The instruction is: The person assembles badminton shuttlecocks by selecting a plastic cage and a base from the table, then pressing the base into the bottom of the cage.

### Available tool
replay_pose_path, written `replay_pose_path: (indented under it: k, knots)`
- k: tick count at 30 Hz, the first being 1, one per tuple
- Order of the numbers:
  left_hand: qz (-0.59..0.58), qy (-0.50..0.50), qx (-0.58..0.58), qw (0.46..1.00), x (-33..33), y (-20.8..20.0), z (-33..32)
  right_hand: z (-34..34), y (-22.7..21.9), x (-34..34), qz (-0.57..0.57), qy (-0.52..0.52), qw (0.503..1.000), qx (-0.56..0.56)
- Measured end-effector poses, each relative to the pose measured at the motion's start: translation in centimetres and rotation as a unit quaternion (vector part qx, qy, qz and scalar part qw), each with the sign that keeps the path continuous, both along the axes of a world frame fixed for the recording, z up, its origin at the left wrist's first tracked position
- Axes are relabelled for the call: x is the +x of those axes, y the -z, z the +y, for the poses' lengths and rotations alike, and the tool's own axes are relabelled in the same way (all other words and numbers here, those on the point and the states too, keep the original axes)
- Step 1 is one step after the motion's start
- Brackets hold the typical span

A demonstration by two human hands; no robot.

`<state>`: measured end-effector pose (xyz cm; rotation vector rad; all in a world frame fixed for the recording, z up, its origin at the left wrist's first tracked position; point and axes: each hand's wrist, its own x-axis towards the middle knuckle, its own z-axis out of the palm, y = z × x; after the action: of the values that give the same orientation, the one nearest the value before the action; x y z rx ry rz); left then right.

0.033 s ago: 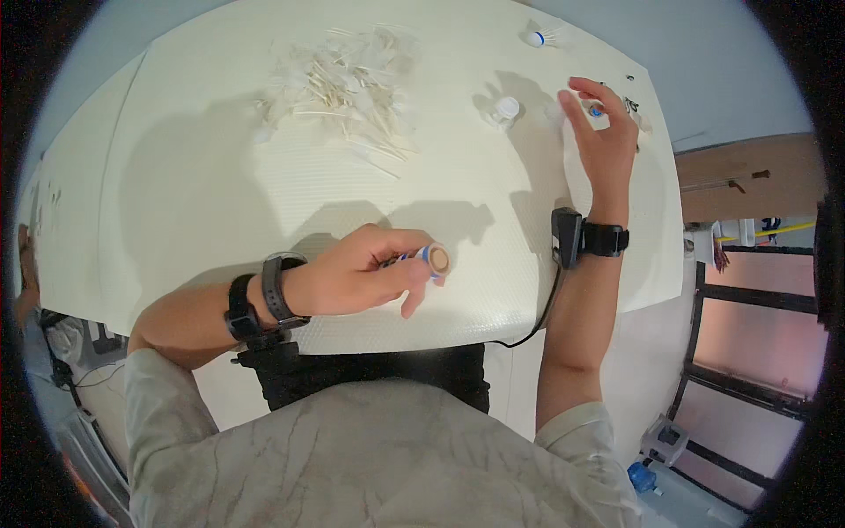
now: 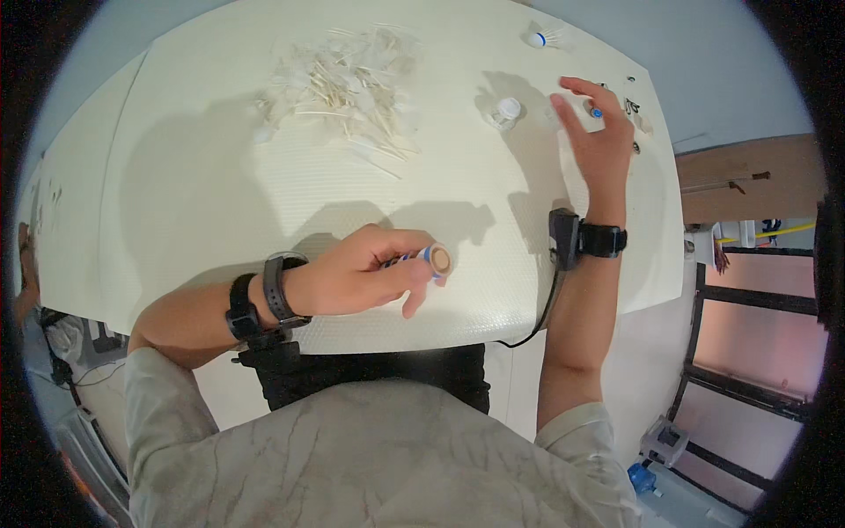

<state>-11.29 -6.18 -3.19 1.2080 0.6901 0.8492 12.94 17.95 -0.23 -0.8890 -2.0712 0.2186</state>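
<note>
My left hand (image 2: 365,268) is closed round a short cylinder (image 2: 440,260) with a blue and white band and a round tan end. That end faces right, and the fingers hide the rest of it. Over the right side of the table, my right hand (image 2: 603,141) has its thumb and fingers apart with nothing between them. Close to its fingers lies a small round blue piece (image 2: 596,113). To its left stands a small clear bottle with a white cap (image 2: 508,109).
A loose pile of white feathers and pale quills (image 2: 343,84) lies at the far left of the white table (image 2: 202,176). A shuttlecock (image 2: 539,40) with a blue band rests near the far edge. Small dark metal bits (image 2: 632,107) lie beyond my right hand. A black cable (image 2: 539,324) hangs from my right wrist.
My right hand has shifted slightly to the left. My left hand keeps its hold on the cylinder almost unmoved.
</note>
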Motion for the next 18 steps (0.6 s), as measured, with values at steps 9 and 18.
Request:
replay_pose_path:
  k: [9,18]
  knots:
    - [-0.006,0.004,0.031,1.0,0.0,0.8,0.1,-1.3,0.7,-2.1,-0.076,-0.072,0.994,-0.013]
    - [0.001,0.003,0.003,1.0,0.0,-0.2,0.0,-1.3,0.4,-2.0,-0.007,-0.058,0.998,0.024]
